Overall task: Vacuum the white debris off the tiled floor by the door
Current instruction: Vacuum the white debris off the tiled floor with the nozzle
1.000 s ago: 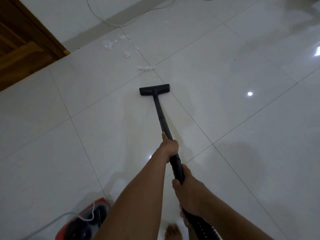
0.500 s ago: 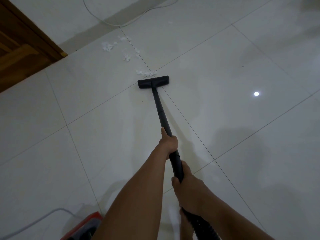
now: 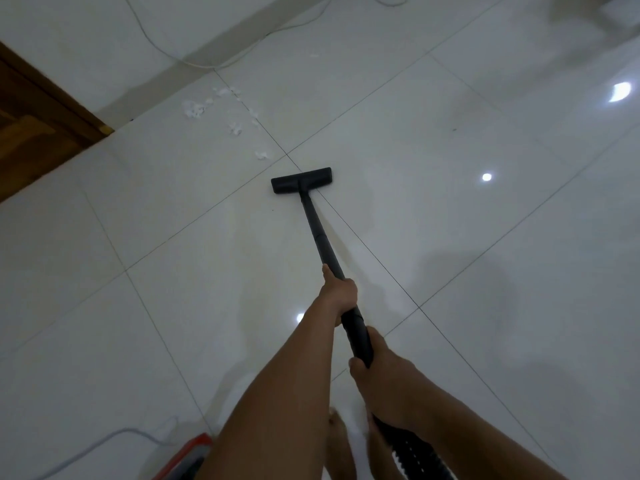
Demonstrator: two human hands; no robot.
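A black vacuum wand [image 3: 320, 233] runs from my hands to its flat floor head [image 3: 301, 180], which rests on the glossy white tiled floor [image 3: 433, 209]. My left hand [image 3: 339, 292] grips the wand higher up the tube. My right hand [image 3: 377, 372] grips it lower, just above the ribbed hose [image 3: 412, 452]. Small clumps of white debris [image 3: 194, 109] lie scattered beyond the head, the nearest clump [image 3: 263, 154] a short way ahead and left of it. The wooden door [image 3: 31, 133] stands at the far left.
A white cable [image 3: 194, 62] loops along the base of the wall at the top. The red vacuum body [image 3: 188, 455] sits at the bottom left with a grey cord [image 3: 104, 441] trailing from it. My bare feet [image 3: 341, 445] show under my arms.
The floor head pushed forward to the nearest debris clump, then drew back toward me; part of that clump is gone. Both hands kept their grip on the wand.
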